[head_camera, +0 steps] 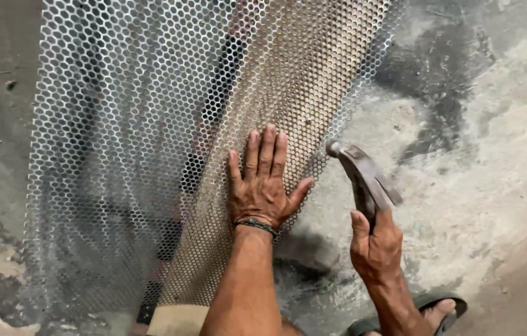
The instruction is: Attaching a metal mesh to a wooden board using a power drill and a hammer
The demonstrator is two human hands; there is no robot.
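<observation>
Left hand [262,186]: fingers flat, spread, pressing mesh [151,124] on floor [494,155], holding nothing | right hand [375,249]: closed around hammer [363,171], head raised just right of mesh edge, nearer right hand.

Stained grey concrete floor [475,155], dusty pale patches

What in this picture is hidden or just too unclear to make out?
- Head view: what lies under the perforated metal sheet shows only as dark and tan shapes blurred by its holes.
- The sheet's top runs off the upper edge.
- The hammer handle is hidden inside the right hand.
- The sandalled foot is cut by the bottom edge.
- The left hand covers the mesh beneath it.
</observation>
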